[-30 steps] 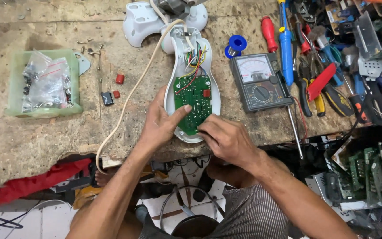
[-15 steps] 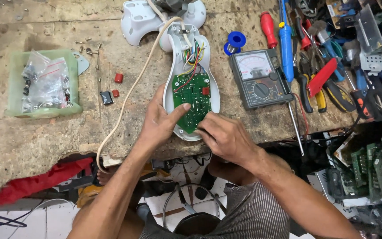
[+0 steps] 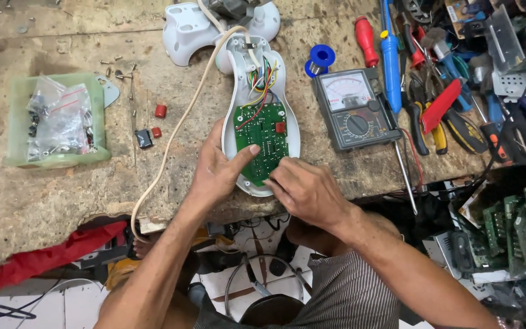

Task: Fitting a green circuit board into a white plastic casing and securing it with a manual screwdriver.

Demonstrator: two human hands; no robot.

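green circuit board (image 3: 262,139) sits in an opened white plastic housing (image 3: 291,131) at the near edge of the workbench (image 3: 62,189), about midway along it. the left hand (image 3: 217,172) rests on the housing's left side with its forefinger stretched out onto the board; the other fingers are loosely spread and hold nothing. the right hand (image 3: 304,192) is curled at the board's lower end, fingertips narrowed together on its edge; whether they pinch anything small i cannot tell. this looks like seating or freeing the board in its shell, so the next move likely calls for a careful, even pull or press that spares the coloured wires (image 3: 263,82) at the far end.

the bench top is rough, stained and worn. an analogue meter (image 3: 354,109) lies just right of the housing, hand tools (image 3: 439,116) crowd the far right corner, and a pale green tray (image 3: 53,122) of bagged parts sits toward the left edge.
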